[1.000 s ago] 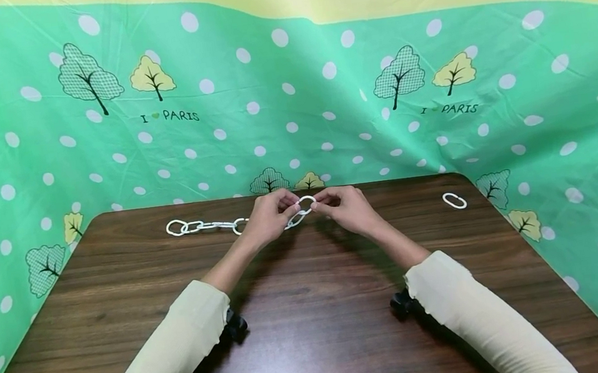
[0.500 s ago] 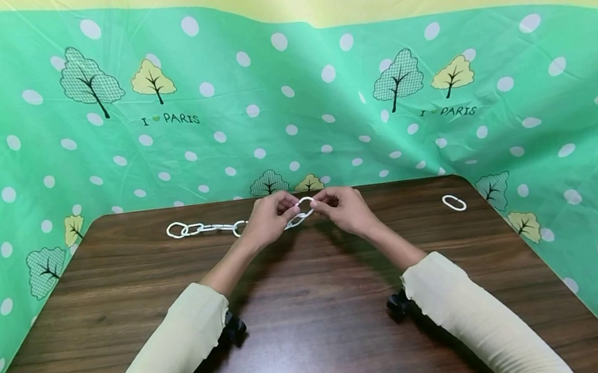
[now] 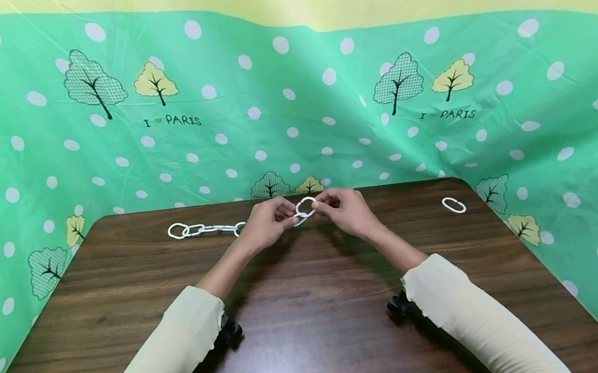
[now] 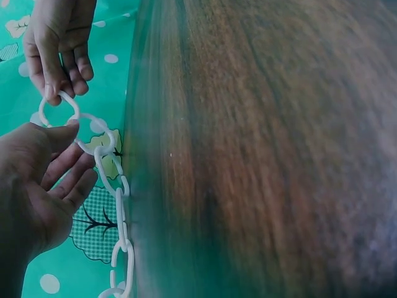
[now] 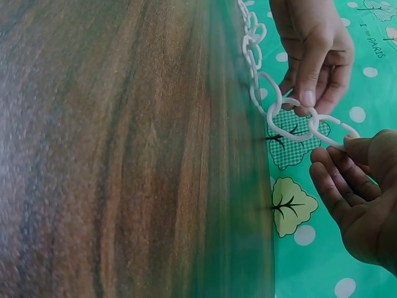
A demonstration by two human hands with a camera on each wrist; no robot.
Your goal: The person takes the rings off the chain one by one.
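Observation:
A white plastic chain (image 3: 214, 228) runs along the back of the brown table, its right part partly hidden behind my left hand (image 3: 264, 225). At its right end, an oval chain link (image 5: 324, 140) is hooked through the neighbouring link (image 5: 273, 121). My right hand (image 3: 349, 210) pinches the outer side of this end link between thumb and fingers. My left hand pinches where the two links meet; in the left wrist view its thumb (image 4: 64, 133) lies against the end link's lower edge. Both hands are raised near the table's far edge.
A single loose white link (image 3: 452, 211) lies at the table's back right. Behind the wooden table (image 3: 315, 310) hangs a green dotted curtain (image 3: 288, 106) with printed trees. Black wrist cameras (image 3: 232, 331) sit under both sleeves.
The left fingers have shifted down from the end link's upper left side to its junction with the neighbouring link. The end link now shows more fully between the hands. The right hand stays about where it was.

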